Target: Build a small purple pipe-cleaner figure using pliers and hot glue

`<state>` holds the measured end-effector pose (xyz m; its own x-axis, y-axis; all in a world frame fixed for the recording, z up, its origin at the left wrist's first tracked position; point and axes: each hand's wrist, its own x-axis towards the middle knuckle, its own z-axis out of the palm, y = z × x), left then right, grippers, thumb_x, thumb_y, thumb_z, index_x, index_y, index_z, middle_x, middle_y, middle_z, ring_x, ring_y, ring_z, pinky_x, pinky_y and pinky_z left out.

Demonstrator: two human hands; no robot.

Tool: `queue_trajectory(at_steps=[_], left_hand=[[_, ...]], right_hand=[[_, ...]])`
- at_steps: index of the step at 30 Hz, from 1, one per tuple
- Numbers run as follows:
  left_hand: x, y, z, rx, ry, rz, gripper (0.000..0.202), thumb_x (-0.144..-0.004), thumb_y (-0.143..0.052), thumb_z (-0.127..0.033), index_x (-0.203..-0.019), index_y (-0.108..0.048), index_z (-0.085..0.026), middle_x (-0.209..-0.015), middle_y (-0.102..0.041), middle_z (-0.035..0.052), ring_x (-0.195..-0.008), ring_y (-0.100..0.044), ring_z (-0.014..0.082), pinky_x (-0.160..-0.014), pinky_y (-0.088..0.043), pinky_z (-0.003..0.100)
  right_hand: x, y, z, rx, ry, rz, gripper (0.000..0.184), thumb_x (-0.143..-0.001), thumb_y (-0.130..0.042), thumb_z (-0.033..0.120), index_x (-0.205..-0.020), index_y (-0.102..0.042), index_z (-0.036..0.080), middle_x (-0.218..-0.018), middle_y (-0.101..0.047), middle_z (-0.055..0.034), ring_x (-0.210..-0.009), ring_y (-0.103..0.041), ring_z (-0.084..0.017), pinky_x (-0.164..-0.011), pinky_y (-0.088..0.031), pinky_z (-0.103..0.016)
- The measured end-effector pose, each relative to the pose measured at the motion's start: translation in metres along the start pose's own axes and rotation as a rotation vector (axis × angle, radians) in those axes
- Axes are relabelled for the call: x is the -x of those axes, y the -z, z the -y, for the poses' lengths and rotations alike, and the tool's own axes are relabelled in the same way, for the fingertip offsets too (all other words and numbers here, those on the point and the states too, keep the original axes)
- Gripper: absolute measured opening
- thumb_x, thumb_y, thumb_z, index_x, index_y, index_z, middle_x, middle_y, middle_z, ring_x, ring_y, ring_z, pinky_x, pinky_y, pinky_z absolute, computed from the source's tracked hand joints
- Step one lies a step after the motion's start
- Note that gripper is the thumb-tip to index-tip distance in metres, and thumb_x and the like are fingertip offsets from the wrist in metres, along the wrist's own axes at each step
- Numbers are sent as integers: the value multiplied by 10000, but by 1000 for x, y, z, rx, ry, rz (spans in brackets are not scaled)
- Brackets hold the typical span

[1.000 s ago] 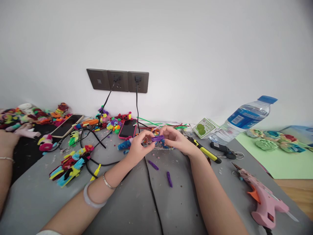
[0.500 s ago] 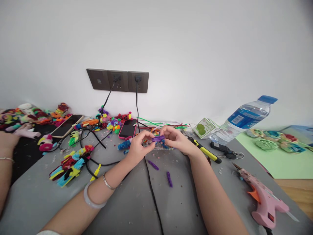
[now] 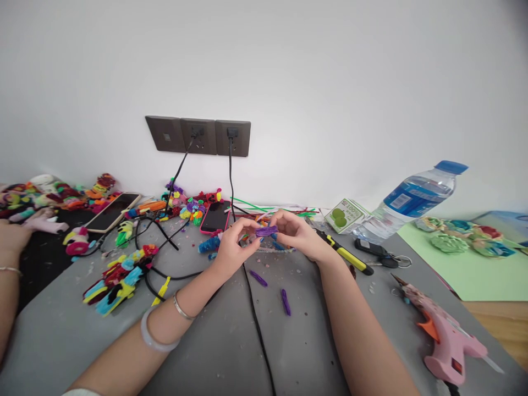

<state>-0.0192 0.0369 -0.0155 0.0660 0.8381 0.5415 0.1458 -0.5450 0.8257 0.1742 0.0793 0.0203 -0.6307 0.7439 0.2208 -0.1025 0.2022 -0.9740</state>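
My left hand [image 3: 233,246] and my right hand [image 3: 297,235] meet above the grey table [image 3: 214,341], fingers pinched on a short folded purple pipe cleaner piece [image 3: 266,230] held between them. Two more purple pieces [image 3: 258,278] [image 3: 285,302] lie on the table just below my hands. A black cable [image 3: 254,319] runs under my hands toward me. My left wrist wears two bangles.
A pink glue gun [image 3: 443,336] lies at the right front. A yellow utility knife [image 3: 345,256], keys [image 3: 377,252], a water bottle [image 3: 412,199] and a small box [image 3: 346,214] lie right. Colourful pipe cleaner pieces [image 3: 117,279], two phones [image 3: 215,216] [image 3: 113,212] and wall sockets [image 3: 198,135] sit left. Another person's hand [image 3: 12,237] is far left.
My hands have risen very slightly with the purple piece; the other person's hand has shifted a little left. Otherwise nothing has moved.
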Motion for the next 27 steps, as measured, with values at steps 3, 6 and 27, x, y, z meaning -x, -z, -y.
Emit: queue_trajectory(at_steps=[3,6,27], left_hand=[[0,0,0,7,-1,5,248,-814,-636,-174,-1052,-570,-195,-1031,-625,61,-868,-617,146,-788,-528,261],[-1,0,2,7,14,27,251,-836,-620,-184,-1079,-562,-201,-1059,-623,69,-899,-618,157,-744,-522,246],[-1,0,5,-24,72,15,188,-817,-586,-122,-986,-632,-190,-985,-658,57,-837,-626,158,-657,-497,228]], right_hand=[[0,0,0,17,21,-41,191,-830,-703,306,-913,-555,219,-809,-524,8,-669,-448,-126,-581,-347,-251],[-1,-1,-1,30,24,-41,185,-836,-696,311,-916,-557,219,-823,-528,0,-676,-451,-131,-582,-351,-255],[-5,-4,-7,99,0,-31,259,-848,-683,398,-1017,-600,220,-1039,-627,-66,-928,-599,-200,-742,-490,-313]])
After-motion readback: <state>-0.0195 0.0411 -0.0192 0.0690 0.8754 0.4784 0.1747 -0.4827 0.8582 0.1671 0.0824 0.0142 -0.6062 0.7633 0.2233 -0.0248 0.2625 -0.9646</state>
